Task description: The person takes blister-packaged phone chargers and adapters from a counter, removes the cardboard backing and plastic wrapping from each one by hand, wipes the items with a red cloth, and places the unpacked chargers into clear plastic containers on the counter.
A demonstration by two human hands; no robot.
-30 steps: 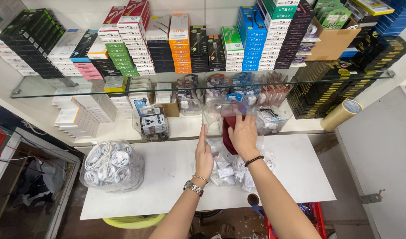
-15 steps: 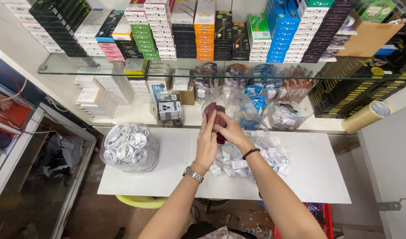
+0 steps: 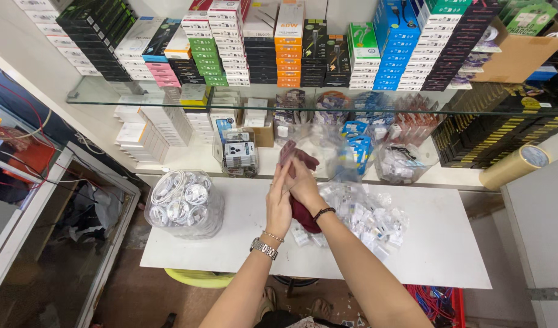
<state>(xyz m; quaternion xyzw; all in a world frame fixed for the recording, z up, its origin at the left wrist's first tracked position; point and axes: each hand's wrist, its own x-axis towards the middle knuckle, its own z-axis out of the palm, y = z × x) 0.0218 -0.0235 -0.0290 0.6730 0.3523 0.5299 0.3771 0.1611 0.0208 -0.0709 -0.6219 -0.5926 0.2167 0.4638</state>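
Dark red cloth (image 3: 304, 214) sits between both hands above the white counter (image 3: 437, 249), its upper end poking out past the fingertips and its lower end hanging beside the right wrist. Beside it lie a heap of small clear packets (image 3: 367, 215) and a clear bag of white cables (image 3: 185, 202). Left hand (image 3: 278, 203) and right hand (image 3: 304, 182) are pressed together, pinching the cloth.
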